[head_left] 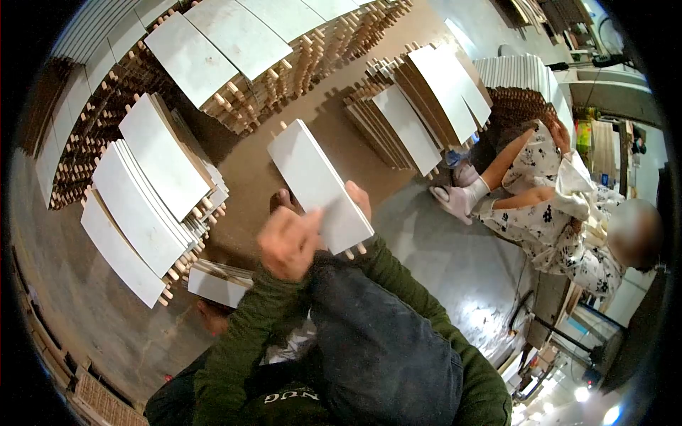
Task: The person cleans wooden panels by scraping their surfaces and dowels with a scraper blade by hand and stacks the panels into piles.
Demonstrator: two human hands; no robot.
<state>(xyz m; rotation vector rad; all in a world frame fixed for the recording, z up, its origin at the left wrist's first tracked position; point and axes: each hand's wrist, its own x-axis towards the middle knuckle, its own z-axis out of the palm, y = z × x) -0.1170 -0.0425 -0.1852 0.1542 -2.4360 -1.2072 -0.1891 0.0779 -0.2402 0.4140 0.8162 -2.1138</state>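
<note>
A white rectangular panel (316, 177) with wooden dowels at its short ends lies tilted above my lap. My right hand (359, 200) grips its right long edge; only part of the fingers shows. My left hand (288, 240) is over the panel's lower left edge, its fingers curled in and smeared by motion. Whether it pinches something small, I cannot make out. My raised knee in dark trousers (383, 334) is just below the panel.
Stacks of doweled white panels stand at the left (135, 206), at the back (227, 35) and at the right (437, 99). A brown sheet (249, 167) covers part of the floor. A seated person in a flowered garment (540, 184) is at the right.
</note>
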